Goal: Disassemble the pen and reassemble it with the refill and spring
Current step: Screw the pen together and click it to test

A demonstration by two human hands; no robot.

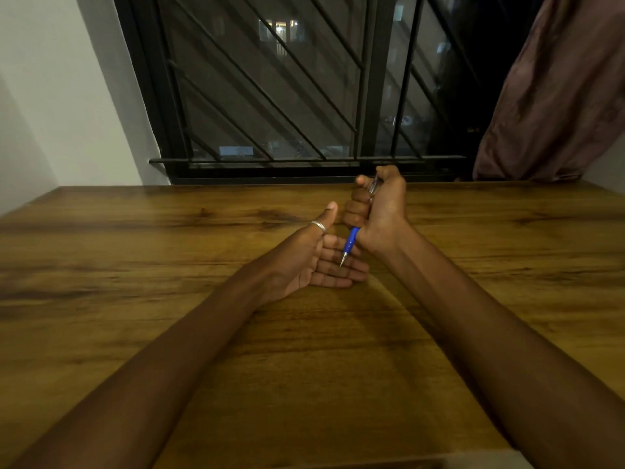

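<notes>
My right hand [380, 208] is closed in a fist around a pen [351, 241] held upright above the wooden table [135, 265]. The pen's blue grip and metal tip stick out below the fist, pointing down. Its clear upper end and clip show at the top of the fist under my thumb. My left hand [314, 262] lies palm up and flat just under the pen tip, fingers extended, with a silver ring on the thumb. The tip hovers right over the left fingers; I cannot tell if it touches them. Most of the barrel is hidden inside the fist.
A barred window [270, 96] stands behind the table's far edge, dark outside. A brown curtain [558, 96] hangs at the back right. A white wall [50, 96] is at the left. The table's near edge runs along the bottom right.
</notes>
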